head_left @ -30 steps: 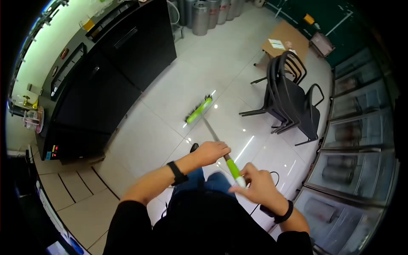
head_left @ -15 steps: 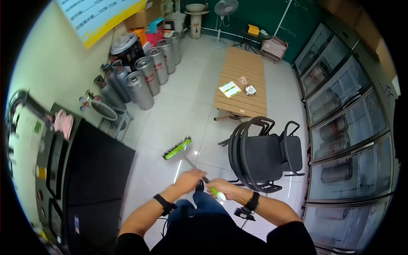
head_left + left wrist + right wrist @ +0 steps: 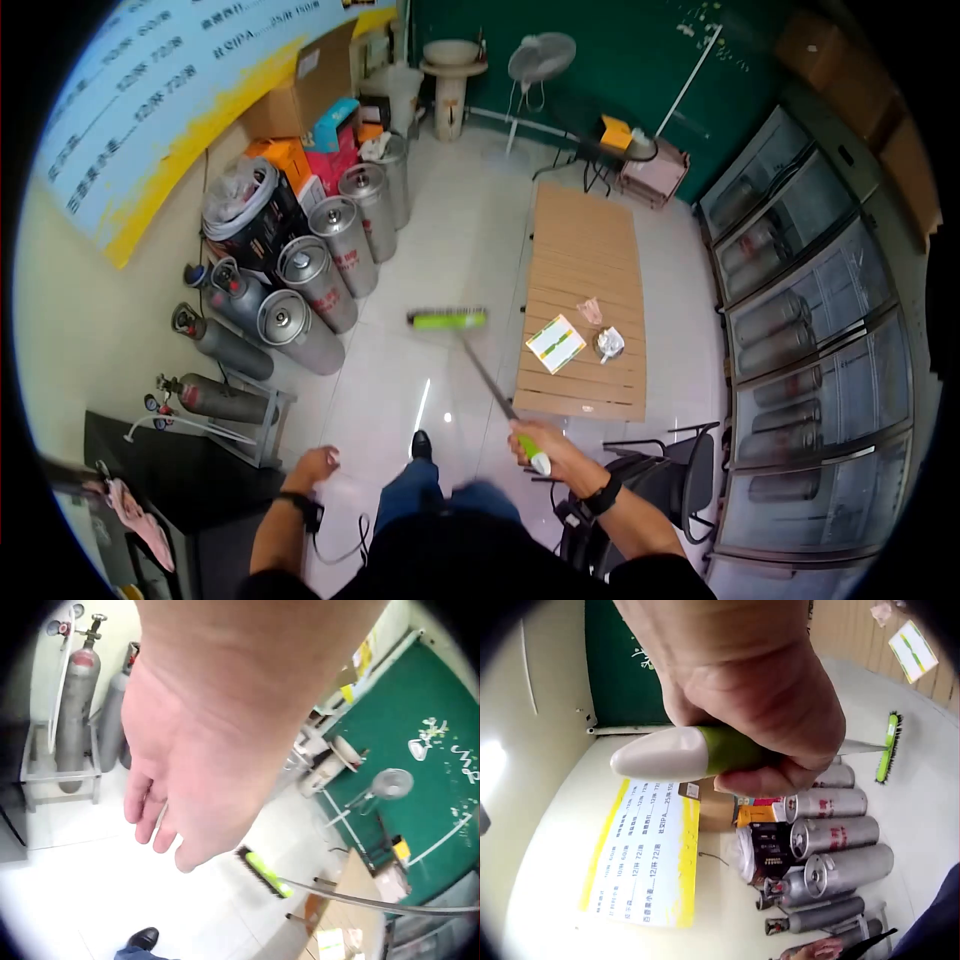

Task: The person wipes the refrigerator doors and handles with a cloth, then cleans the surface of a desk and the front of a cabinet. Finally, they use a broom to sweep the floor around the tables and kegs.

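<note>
My right hand [image 3: 545, 445] grips the green-and-white end of a push broom's long handle [image 3: 490, 383], fingers curled round it in the right wrist view. The broom's green head [image 3: 447, 320], edged with dark bristles, is out ahead over the white tile floor, left of the slatted table. In the left wrist view its bristle side [image 3: 259, 876] shows. Off the handle, my left hand [image 3: 313, 467] hangs at the lower left with loosely bent fingers, holding nothing. That hand is nearest a dark counter [image 3: 140, 460].
Metal kegs [image 3: 300, 335] and gas cylinders [image 3: 225, 345] line the left wall. A slatted wooden table [image 3: 585, 270] carries a card [image 3: 556, 344]. Dark chairs [image 3: 690, 475] stand at the lower right, glass-door coolers [image 3: 820, 380] along the right wall. A fan [image 3: 540, 60] is at the back.
My left hand has let go of the broom handle and dropped to the left, while the right hand keeps its grip. The view has moved forward, toward the kegs and table.
</note>
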`<state>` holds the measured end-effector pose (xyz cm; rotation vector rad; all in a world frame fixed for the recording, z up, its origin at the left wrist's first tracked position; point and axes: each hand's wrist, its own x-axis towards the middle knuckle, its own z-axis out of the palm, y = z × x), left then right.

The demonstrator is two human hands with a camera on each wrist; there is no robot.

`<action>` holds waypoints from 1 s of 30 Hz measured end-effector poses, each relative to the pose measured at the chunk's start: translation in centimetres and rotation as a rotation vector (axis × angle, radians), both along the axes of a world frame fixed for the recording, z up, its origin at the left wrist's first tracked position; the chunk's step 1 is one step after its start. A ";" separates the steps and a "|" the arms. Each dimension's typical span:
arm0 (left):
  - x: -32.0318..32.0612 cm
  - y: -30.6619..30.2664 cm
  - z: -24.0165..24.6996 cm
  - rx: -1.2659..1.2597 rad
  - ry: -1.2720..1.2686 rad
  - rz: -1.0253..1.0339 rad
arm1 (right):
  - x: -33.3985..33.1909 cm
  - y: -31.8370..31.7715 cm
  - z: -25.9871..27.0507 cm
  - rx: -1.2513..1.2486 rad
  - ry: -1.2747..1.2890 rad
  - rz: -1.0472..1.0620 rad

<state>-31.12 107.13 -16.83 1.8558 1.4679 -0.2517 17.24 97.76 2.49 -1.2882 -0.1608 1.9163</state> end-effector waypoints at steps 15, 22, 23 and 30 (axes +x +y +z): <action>9.4 35.2 -1.7 -0.154 -0.028 0.197 | 17.9 43.9 -9.4 0.008 -0.695 0.279; 11.7 41.8 -7.7 -0.471 -0.065 0.402 | 23.5 70.7 -13.7 0.037 -0.585 0.145; 12.5 42.9 -7.8 -0.495 -0.063 0.414 | 24.0 74.6 -14.4 0.064 -0.566 0.144; 18.9 57.8 -7.4 -0.849 -0.314 0.960 | 22.7 101.1 -20.1 0.046 -0.551 0.087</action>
